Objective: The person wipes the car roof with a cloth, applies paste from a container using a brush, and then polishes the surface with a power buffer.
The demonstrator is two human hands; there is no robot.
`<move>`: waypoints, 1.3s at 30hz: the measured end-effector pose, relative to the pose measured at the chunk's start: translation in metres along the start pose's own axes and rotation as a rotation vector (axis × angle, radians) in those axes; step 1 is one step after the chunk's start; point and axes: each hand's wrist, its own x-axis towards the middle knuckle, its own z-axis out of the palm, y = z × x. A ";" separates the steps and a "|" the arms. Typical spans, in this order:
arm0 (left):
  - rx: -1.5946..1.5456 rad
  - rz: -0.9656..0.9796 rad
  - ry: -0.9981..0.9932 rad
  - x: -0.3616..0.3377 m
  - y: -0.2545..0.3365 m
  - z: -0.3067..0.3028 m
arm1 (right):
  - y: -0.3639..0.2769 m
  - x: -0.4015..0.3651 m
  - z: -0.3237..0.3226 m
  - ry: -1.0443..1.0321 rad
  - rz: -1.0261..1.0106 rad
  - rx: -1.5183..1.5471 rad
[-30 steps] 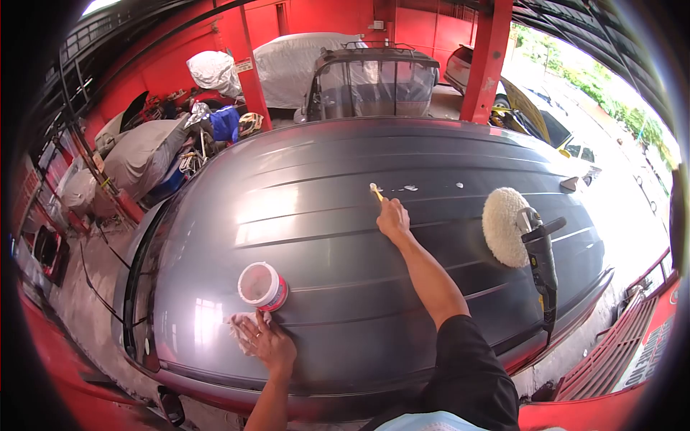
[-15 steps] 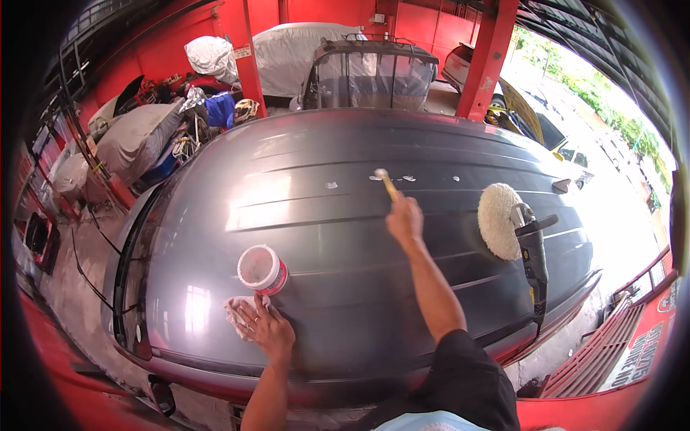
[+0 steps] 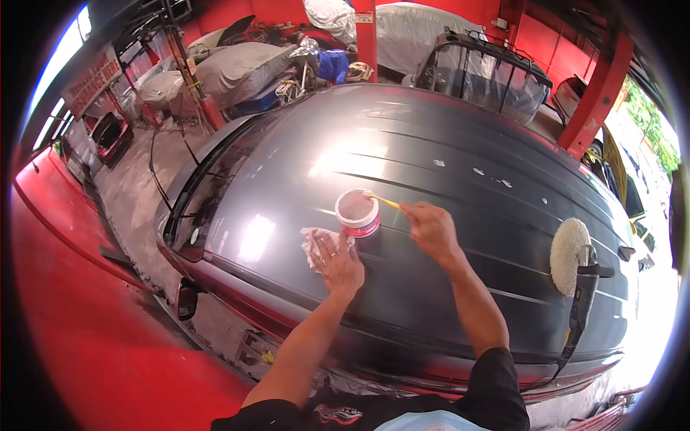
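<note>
A white tub (image 3: pixel 370 228) with a red and blue label stands on the dark car roof (image 3: pixel 302 165), its open top showing a pale inside. My right hand (image 3: pixel 433 230) is closed around a small yellow-handled brush (image 3: pixel 388 203), whose tip is at the tub's rim. Against the tub's near side rests my left hand (image 3: pixel 339 266), fingers spread over a crumpled pale cloth (image 3: pixel 310 248). Several white dabs (image 3: pixel 480 172) lie in a line across the roof. To the right lies a polisher (image 3: pixel 583 302) with a fluffy white pad (image 3: pixel 570 253).
Raised ribs run along the roof. Beyond it are a covered car (image 3: pixel 241 68), a dark vehicle with a roof rack (image 3: pixel 489 75) and a red post (image 3: pixel 596 100). A side mirror (image 3: pixel 187 300) juts out at the near left. A red surface (image 3: pixel 108 309) fills the lower left.
My right hand has brought the brush from the white dabs back to the tub's rim. My view has turned left. The left hand stays on the cloth beside the tub.
</note>
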 end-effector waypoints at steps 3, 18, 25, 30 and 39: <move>-0.034 0.004 0.042 0.000 -0.004 0.008 | -0.017 0.038 0.034 -0.258 -0.112 -0.238; -0.037 -0.008 0.022 -0.002 0.003 -0.009 | -0.025 0.010 -0.016 -0.156 0.299 -0.021; 0.000 -0.031 -0.060 0.000 0.004 -0.004 | 0.140 -0.128 -0.084 0.384 0.931 0.057; 0.037 -0.038 -0.096 -0.001 0.004 -0.004 | 0.220 -0.166 -0.123 0.393 0.995 -0.510; 0.008 -0.030 -0.084 -0.001 0.005 -0.009 | 0.207 -0.133 -0.099 0.333 0.826 -0.583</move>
